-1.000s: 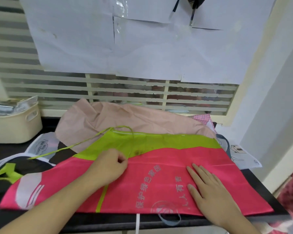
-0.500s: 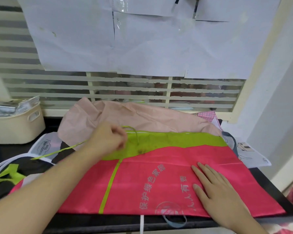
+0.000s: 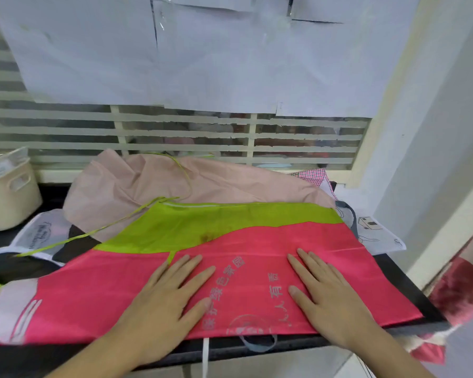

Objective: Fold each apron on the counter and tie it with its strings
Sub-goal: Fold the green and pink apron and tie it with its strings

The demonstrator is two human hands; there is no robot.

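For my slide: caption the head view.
Both hands, left and right, press flat on the pink-and-green apron spread over the counter.

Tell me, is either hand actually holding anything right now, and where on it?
Nothing is held. The left hand and right hand both lie flat, fingers straight, on the pink apron.

Pink-and-green apron [image 3: 257, 241], beige cloth [image 3: 148, 181], black counter [image 3: 393, 271]

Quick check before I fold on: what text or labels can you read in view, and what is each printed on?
"保护绿色家园" and "人人有责": grey print on the pink apron, between the hands.
Round logo below it: too blurred to read.
Oval label on the white apron, left: too blurred to read.
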